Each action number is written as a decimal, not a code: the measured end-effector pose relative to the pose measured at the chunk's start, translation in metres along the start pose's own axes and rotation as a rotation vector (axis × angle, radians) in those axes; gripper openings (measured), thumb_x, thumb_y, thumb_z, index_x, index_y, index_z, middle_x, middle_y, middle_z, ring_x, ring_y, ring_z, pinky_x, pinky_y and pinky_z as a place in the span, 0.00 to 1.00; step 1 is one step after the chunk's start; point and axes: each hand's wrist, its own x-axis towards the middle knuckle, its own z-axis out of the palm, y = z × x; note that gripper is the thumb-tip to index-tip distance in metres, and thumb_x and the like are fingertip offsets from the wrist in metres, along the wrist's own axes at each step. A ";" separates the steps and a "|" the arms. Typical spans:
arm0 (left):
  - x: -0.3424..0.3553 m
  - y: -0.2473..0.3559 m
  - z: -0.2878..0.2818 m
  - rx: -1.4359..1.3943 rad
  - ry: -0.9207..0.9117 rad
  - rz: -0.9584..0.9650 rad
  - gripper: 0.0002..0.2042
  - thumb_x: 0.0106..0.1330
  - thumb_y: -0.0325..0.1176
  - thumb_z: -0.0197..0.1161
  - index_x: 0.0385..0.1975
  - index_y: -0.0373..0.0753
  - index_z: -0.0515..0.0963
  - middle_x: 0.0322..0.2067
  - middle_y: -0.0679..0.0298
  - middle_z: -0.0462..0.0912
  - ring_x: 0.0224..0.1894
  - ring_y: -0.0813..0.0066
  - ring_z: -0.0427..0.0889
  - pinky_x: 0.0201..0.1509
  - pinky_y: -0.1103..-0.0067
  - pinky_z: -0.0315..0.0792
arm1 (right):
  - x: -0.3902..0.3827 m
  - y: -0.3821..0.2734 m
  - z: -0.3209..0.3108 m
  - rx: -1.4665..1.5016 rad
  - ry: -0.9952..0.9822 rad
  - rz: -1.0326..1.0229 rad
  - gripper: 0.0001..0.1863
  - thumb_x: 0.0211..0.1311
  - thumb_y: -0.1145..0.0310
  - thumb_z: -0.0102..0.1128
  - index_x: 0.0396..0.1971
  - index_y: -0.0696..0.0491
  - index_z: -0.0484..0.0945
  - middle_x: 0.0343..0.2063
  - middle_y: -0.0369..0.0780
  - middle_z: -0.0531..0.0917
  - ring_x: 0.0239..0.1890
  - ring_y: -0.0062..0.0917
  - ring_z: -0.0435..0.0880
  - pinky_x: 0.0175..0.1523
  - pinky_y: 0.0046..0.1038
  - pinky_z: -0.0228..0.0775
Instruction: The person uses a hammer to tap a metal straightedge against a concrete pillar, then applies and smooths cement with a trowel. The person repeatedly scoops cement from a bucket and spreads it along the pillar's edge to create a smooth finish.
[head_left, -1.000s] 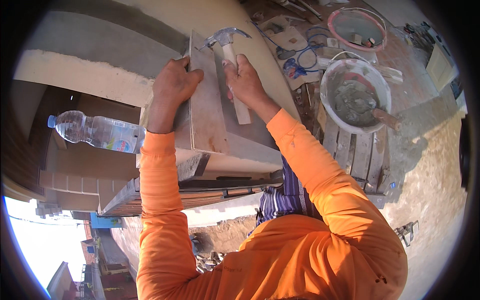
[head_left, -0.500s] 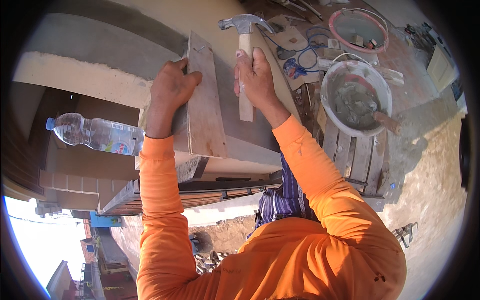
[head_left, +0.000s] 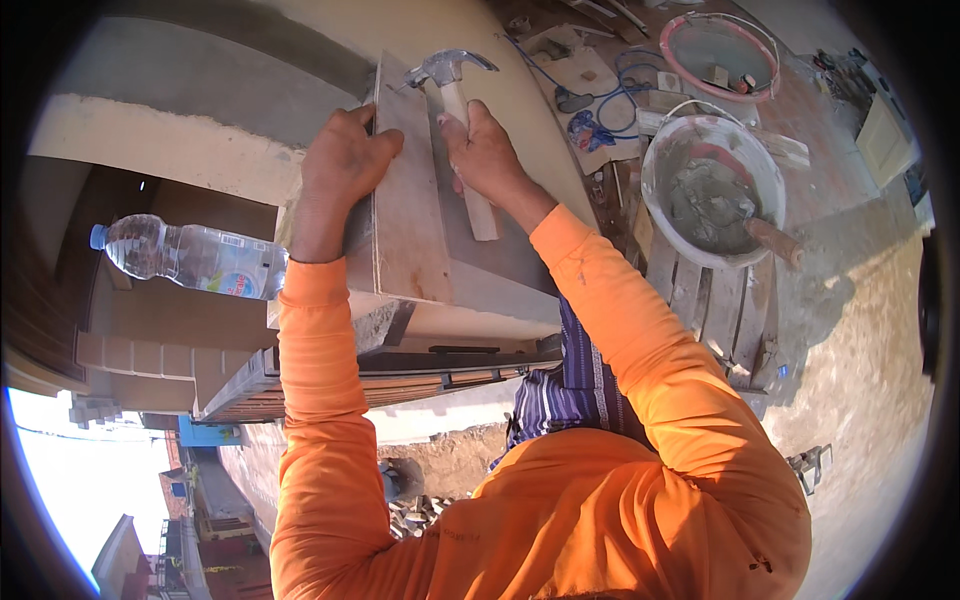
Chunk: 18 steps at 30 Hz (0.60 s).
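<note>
My right hand grips a claw hammer by its pale wooden handle. The hammer's metal head is over the far end of a narrow wooden board, close to a nail standing in that end. Whether the head touches the nail I cannot tell. My left hand holds the board by its left edge, thumb on the near face and fingertips hidden behind it. The board lies along the corner of a plastered ledge.
A clear plastic bottle with a blue cap lies left of my left forearm. On the right, a bucket of wet mortar with a wooden-handled tool stands on a slatted wooden platform. Beyond are a reddish tub and blue cable.
My right hand has swung the hammer left, bringing its head from beside the board to over the nail. My left hand stays on the board.
</note>
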 end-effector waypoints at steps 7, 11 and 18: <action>0.003 -0.002 0.001 -0.017 0.027 0.033 0.30 0.59 0.46 0.67 0.60 0.35 0.88 0.57 0.37 0.87 0.58 0.41 0.88 0.63 0.61 0.81 | -0.001 0.001 -0.001 0.146 0.109 -0.044 0.17 0.87 0.56 0.56 0.43 0.55 0.67 0.23 0.38 0.78 0.14 0.25 0.78 0.20 0.32 0.74; 0.005 -0.004 0.001 -0.013 -0.002 0.038 0.30 0.59 0.46 0.67 0.59 0.35 0.88 0.54 0.37 0.88 0.56 0.40 0.89 0.62 0.60 0.81 | -0.002 0.000 0.004 -0.120 -0.097 0.070 0.18 0.87 0.57 0.54 0.42 0.57 0.64 0.23 0.41 0.79 0.15 0.27 0.81 0.21 0.35 0.76; 0.003 -0.003 0.001 -0.011 0.020 0.025 0.33 0.56 0.44 0.69 0.63 0.34 0.86 0.55 0.38 0.86 0.57 0.43 0.88 0.62 0.62 0.80 | 0.000 -0.007 0.004 0.053 0.006 0.041 0.17 0.86 0.58 0.55 0.43 0.58 0.68 0.22 0.38 0.76 0.14 0.25 0.77 0.19 0.34 0.73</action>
